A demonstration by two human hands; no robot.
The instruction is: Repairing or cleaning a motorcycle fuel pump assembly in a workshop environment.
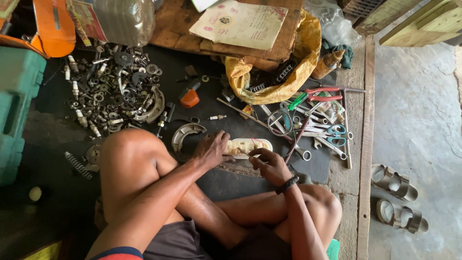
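Observation:
I sit cross-legged on a dark mat (pixel 211 185). A cream, oblong plastic part (pixel 246 147) with thin red wires lies on the mat in front of my knees. My left hand (pixel 210 149) rests flat on its left end and holds it down. My right hand (pixel 269 164) is at its lower right edge, fingers pinched on something small that I cannot make out. A black band is around my right wrist.
A heap of bolts, springs and spark plugs (pixel 113 91) lies at left, with a curved brake shoe (pixel 185 135) near my left hand. Wrenches, scissors (pixel 337 135) and red pliers (pixel 320 94) lie at right. A yellow bag (pixel 288 72), a green case (pixel 14 106) and sandals (pixel 397 197) are around.

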